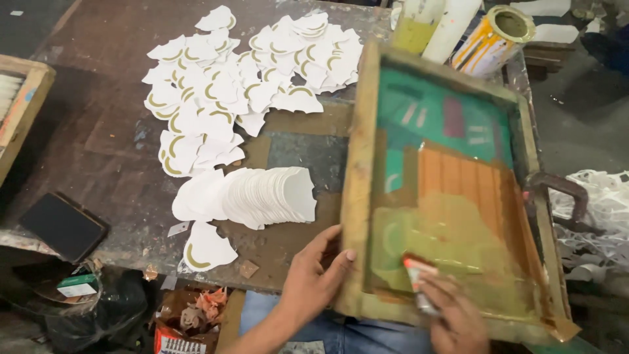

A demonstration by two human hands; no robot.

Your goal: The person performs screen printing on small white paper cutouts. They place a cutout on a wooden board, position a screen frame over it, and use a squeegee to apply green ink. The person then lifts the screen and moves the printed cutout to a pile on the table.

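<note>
A wooden screen-printing frame (pixel 359 170) with green mesh and olive-gold ink lies on a dark worktable (pixel 111 131). My left hand (pixel 314 275) grips the frame's near left corner. Inside the frame, my right hand (pixel 455 314) holds a small squeegee (pixel 416 269) with a red-orange edge against the inked mesh. To the left of the frame sits a fanned stack of blank white cut paper shapes (pixel 262 195). One printed shape with a gold arc (pixel 206 249) lies near the table's front edge. Many printed shapes (pixel 242 78) are spread across the far side.
A yellow-and-orange tin can (pixel 493 36) and pale bottles (pixel 419 26) stand behind the frame. A metal clamp (pixel 557 187) holds its right side. A black flat object (pixel 62 226) rests at the table's left front. White paper scraps (pixel 603 210) pile at right. Bags lie below.
</note>
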